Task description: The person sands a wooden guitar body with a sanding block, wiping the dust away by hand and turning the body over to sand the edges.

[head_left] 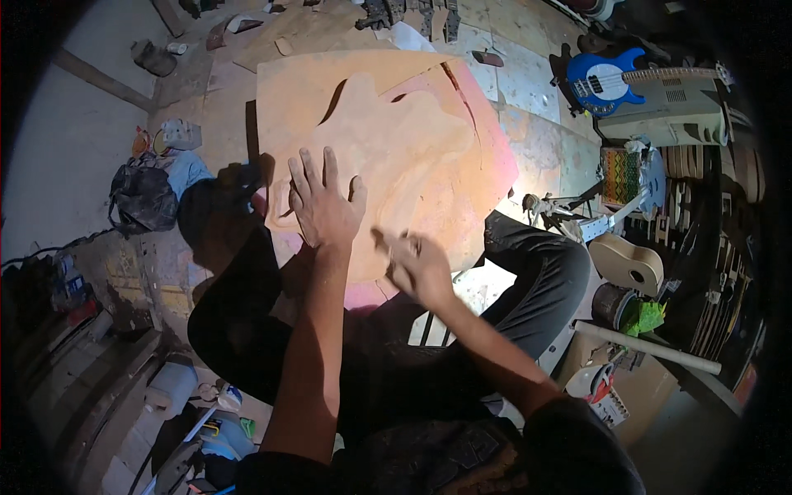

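Left hand (327,208) is spread flat atop the guitar-body-shaped slab (404,136); right hand (419,268) is blurred toward the slab's near end, grip indiscernible.

curvy panel (388,136): matt, dusty, wood-like. sheet beneath (289,78): matt. blue guitar (609,81): glossy. acoustic guitar (619,261): smooth wood. trousers (544,280): creased cloth.

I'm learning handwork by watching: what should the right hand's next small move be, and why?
Probably rest the right hand lightly on the pale, curvy piece: the left hand lies spread flat, seemingly steadying it, while the right is blurred nearby, its contact unclear.
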